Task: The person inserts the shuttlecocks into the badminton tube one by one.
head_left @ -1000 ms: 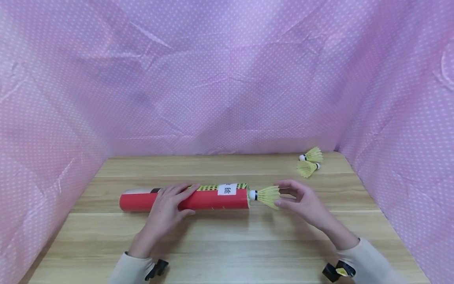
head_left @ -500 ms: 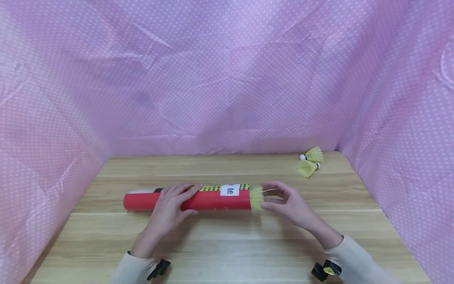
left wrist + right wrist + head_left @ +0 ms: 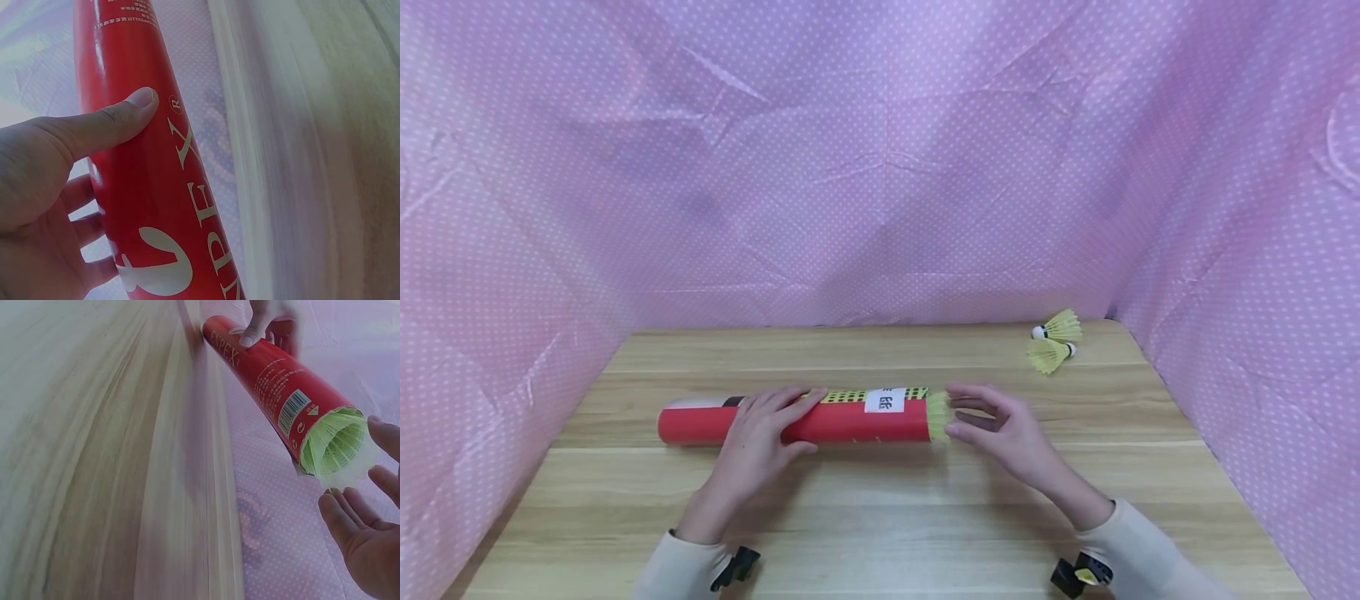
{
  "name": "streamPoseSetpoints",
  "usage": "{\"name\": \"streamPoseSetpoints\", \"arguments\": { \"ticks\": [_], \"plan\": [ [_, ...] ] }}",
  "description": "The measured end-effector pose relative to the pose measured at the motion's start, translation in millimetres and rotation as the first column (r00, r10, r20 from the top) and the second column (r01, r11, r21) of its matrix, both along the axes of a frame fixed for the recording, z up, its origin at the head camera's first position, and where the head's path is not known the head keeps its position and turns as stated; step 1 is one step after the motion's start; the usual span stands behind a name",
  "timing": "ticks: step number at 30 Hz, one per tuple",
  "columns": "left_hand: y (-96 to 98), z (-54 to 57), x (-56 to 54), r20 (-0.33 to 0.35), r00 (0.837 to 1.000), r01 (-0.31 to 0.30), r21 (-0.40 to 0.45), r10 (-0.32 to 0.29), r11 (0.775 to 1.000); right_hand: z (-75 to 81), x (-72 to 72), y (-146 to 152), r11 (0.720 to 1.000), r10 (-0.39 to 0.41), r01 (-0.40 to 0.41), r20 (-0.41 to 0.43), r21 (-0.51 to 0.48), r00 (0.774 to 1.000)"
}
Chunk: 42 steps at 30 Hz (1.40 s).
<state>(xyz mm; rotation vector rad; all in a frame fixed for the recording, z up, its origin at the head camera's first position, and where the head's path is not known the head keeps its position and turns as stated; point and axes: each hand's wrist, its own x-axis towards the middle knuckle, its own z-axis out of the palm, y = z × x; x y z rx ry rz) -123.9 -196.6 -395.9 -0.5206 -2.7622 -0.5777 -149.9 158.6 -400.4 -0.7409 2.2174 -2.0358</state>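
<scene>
A long red shuttlecock tube [image 3: 861, 423] lies sideways on the wooden table, with a dotted yellow panel and a white label on top. My left hand [image 3: 754, 444] grips it around the middle; the left wrist view shows the thumb [image 3: 119, 125] across the red wall. From the tube's right end sticks the yellow skirt of a shuttlecock [image 3: 937, 417], its head hidden inside. My right hand [image 3: 1009, 435] holds the skirt's rim, its fingers curved about the edge. In the right wrist view the skirt [image 3: 337, 447] fills the tube mouth, with fingertips at opposite sides of it.
Two more yellow shuttlecocks [image 3: 1051, 357] with white heads lie together near the table's back right corner. Pink dotted cloth [image 3: 880, 208] hangs behind the table [image 3: 880, 517] and along both sides.
My right hand has moved left, and the shuttlecock has slid from the tube's mouth to mostly inside it. The left hand still holds the tube, which shifted slightly right.
</scene>
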Motion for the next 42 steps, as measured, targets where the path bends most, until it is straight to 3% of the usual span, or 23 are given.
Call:
{"name": "streamPoseSetpoints", "arguments": {
  "ticks": [23,42],
  "plan": [
    [-0.3,3.7,-0.9,0.016,1.0,0.004,-0.018,-0.004,1.0,1.0,1.4,-8.3,0.991,-0.012,0.016,-0.031,0.134,0.999],
    [-0.7,4.1,-1.5,-0.005,1.0,0.024,-0.006,-0.025,1.0,3.2,1.2,-10.2,0.993,-0.004,0.011,-0.057,0.116,0.998]
  ]
}}
